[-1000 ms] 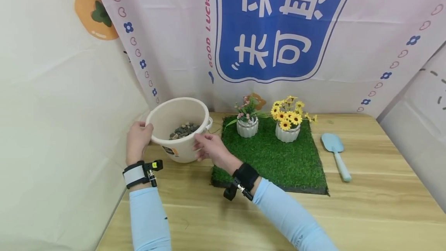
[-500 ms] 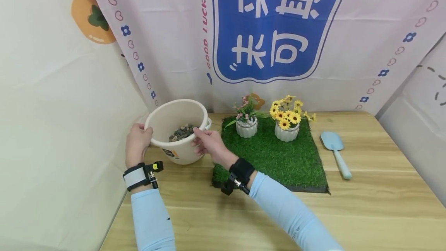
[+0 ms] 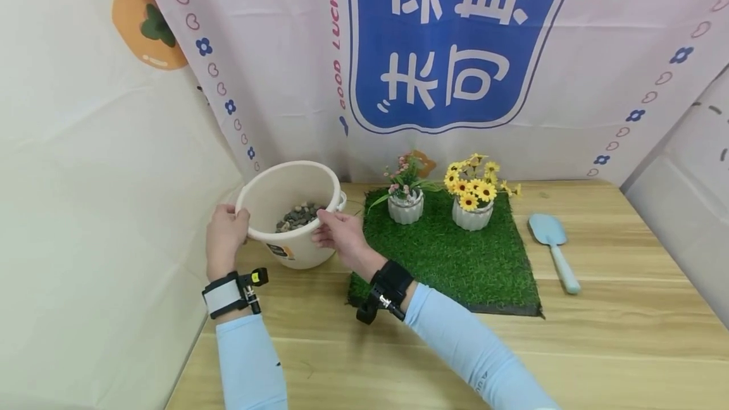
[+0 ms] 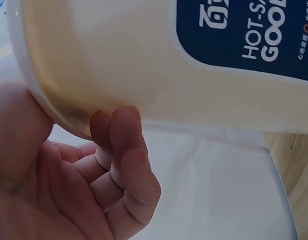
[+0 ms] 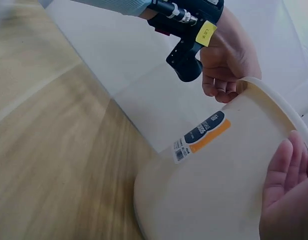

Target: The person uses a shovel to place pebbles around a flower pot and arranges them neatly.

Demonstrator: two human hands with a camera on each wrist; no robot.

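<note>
A cream plastic bucket [image 3: 304,252] stands at the table's back left, with grey and brown pebbles [image 3: 299,216] in its bottom. My left hand [image 3: 226,236] grips the rim on the left, its curled fingers [image 4: 126,130] under the lip against the outer wall in the left wrist view. At the front right of the rim, my right hand [image 3: 345,238] holds on with the thumb over the top and the fingers [image 5: 281,165] below against the outside. A dark and orange label [image 5: 206,132] shows on the wall between the hands.
Right of the bucket lies a green turf mat [image 3: 444,264] bearing a white pot of pink flowers [image 3: 405,209] and a white pot of yellow flowers [image 3: 471,215]. A light blue trowel [image 3: 555,248] rests on the wooden table [image 3: 621,334]. White cloth walls [image 3: 114,220] stand close behind and left.
Both hands stay on the bucket's rim. My right hand's fingers have drawn in slightly against the outer wall. The whole head view has shifted a little.
</note>
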